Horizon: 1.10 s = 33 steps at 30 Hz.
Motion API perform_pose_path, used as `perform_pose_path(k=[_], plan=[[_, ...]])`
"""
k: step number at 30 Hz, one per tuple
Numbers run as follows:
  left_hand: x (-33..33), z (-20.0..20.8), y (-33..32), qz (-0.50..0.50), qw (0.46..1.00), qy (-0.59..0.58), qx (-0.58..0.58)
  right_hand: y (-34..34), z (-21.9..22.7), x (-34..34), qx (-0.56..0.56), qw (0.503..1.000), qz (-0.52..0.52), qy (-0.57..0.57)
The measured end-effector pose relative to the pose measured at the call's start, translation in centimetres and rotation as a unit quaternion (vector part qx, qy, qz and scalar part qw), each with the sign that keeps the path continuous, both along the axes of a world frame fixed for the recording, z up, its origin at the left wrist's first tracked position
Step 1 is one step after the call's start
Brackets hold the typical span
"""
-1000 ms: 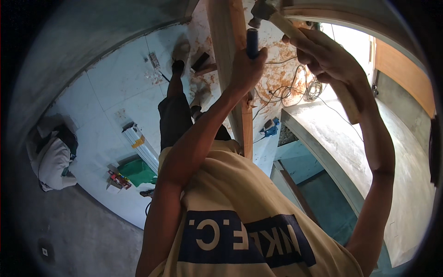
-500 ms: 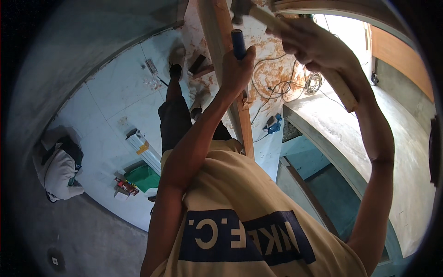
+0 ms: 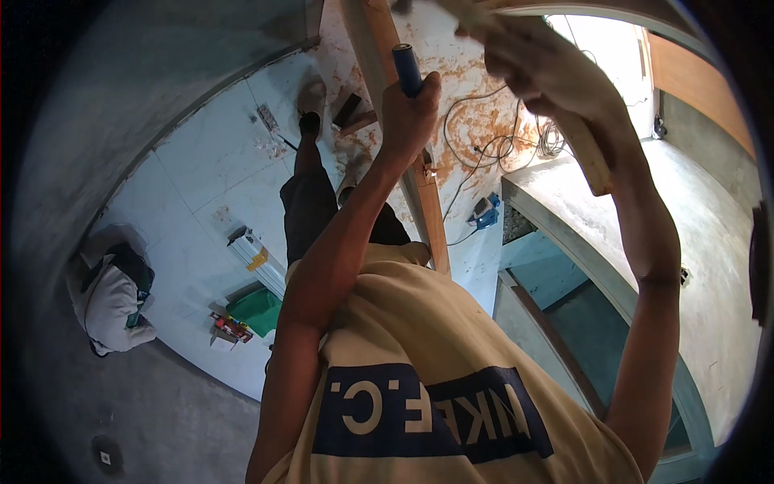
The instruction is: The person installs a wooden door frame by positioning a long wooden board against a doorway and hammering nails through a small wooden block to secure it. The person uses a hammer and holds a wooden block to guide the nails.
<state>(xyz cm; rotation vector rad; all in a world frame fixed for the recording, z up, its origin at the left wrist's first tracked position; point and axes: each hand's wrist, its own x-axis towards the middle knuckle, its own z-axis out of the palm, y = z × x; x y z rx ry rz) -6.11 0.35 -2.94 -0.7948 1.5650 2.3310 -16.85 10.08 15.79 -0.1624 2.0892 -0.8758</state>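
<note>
My left hand [image 3: 408, 121] is wrapped round a chisel [image 3: 407, 71] with a blue handle, whose top end sticks up past my thumb. Its blade is hidden behind my hand. In my raised right hand [image 3: 556, 73] is a hammer [image 3: 588, 157] with a pale wooden handle. The hammer's dark head is blurred at the top edge of the picture, above and apart from the chisel. A long brown wooden beam [image 3: 433, 222] runs up past my left hand, and a small cut or chipped spot shows on it just below my wrist.
Wood shavings and dust lie over the tiled floor [image 3: 189, 181]. Cables [image 3: 492, 153] and a blue power tool [image 3: 484, 211] are at the right. A green container [image 3: 256, 310], a red item [image 3: 231, 327] and a pale bag [image 3: 110, 306] are at the left. A concrete ledge [image 3: 613, 202] rises at the right.
The hammer has swung up and left, its head now mostly out of the picture. My left hand with the chisel has shifted slightly left and up.
</note>
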Motion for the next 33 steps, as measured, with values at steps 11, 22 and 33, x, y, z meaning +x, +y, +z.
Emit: perform_pose_path(k=[11,22,33], plan=[[0.6,-0.3,0.3,0.005,0.999,0.022,0.03,-3.0,3.0,0.7,0.103,0.994,-0.031,-0.032],[1.4,0.5,-0.8,0.039,0.991,-0.012,0.13,-0.9,0.2,1.5,0.022,0.999,-0.04,0.024],[8.7,7.0,-3.2,0.037,0.968,0.151,0.195,9.3,4.2,12.5,-0.115,0.942,-0.313,-0.041]])
